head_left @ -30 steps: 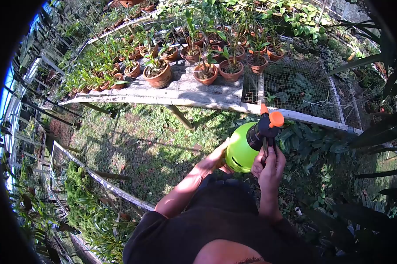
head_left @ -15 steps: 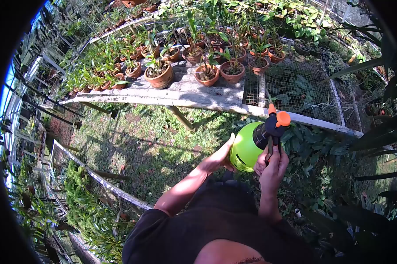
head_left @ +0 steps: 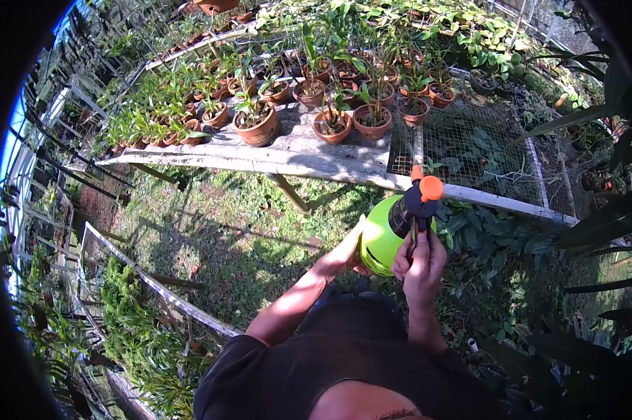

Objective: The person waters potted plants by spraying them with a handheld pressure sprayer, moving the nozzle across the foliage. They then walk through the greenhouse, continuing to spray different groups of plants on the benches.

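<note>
A bright green spray bottle (head_left: 380, 239) with a black collar, an orange nozzle and an orange pump knob (head_left: 431, 188) is held in front of my body. My left hand (head_left: 352, 250) is wrapped round the left side of the green body. On the other side, my right hand (head_left: 421, 262) is closed round the black handle below the knob. The nozzle points away from me, overlapping the white edge of the plant bench.
Beyond the bottle stands a long bench (head_left: 288, 166) bearing several potted plants (head_left: 257, 127), with wire mesh (head_left: 470, 143) at its right part. Another bench edge (head_left: 169, 290) with plants lies lower left. Dark leaves (head_left: 610, 210) hang at the right.
The bottle and both hands have shifted slightly to the left. My right hand is still at the handle, and my left hand keeps its hold on the body.
</note>
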The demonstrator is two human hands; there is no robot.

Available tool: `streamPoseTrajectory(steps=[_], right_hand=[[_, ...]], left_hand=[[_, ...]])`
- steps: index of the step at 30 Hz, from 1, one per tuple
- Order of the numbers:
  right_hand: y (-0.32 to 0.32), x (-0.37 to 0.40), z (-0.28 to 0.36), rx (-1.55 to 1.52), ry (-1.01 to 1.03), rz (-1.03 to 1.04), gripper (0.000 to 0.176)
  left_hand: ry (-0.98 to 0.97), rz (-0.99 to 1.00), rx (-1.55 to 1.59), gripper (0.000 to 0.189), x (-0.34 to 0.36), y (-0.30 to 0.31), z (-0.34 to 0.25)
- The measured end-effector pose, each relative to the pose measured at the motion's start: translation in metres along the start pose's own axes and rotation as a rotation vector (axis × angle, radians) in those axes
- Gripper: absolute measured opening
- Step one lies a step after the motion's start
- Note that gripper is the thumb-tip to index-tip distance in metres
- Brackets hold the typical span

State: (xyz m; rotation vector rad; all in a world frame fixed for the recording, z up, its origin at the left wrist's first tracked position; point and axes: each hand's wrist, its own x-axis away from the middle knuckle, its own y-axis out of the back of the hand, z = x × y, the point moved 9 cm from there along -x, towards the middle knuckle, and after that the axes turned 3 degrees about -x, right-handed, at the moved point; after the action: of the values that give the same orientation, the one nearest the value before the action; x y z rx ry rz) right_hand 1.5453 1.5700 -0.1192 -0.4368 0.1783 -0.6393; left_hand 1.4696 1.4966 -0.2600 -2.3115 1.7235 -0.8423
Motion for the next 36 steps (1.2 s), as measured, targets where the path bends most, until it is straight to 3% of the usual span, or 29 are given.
streamPoseTrajectory(steps=[2, 6, 7, 8, 19, 23, 36], right_hand=[[-0.005, -0.002, -0.006, 0.005, -0.026, 0.038, 0.018], [-0.023, -0.005, -0.016, 0.014, -0.018, 0.166, 0.023], [-0.027, -0.005, -0.02, 0.021, -0.018, 0.189, 0.024], [-0.03, -0.004, -0.022, 0.029, -0.019, 0.211, 0.026], [-0.048, -0.002, -0.077, -0.029, -0.255, 0.391, 0.033], [-0.05, 0.007, -0.084, -0.006, -0.155, 0.242, 0.038], [-0.079, 0.006, -0.094, -0.012, -0.219, 0.368, 0.033]], left_hand=[[-0.143, -0.025, -0.008, 0.069, 0.006, 0.008, -0.001], [-0.057, -0.147, 0.118, 0.062, 0.004, 0.04, 0.019], [-0.008, -0.281, 0.065, 0.081, 0.007, 0.048, 0.023], [0.019, -0.309, 0.069, 0.081, 0.01, 0.049, 0.022], [0.056, -0.326, 0.255, 0.082, 0.051, 0.075, 0.068], [0.061, -0.337, 0.287, 0.082, 0.061, 0.083, 0.081], [0.018, -0.215, 0.224, 0.082, 0.027, 0.077, 0.041]])
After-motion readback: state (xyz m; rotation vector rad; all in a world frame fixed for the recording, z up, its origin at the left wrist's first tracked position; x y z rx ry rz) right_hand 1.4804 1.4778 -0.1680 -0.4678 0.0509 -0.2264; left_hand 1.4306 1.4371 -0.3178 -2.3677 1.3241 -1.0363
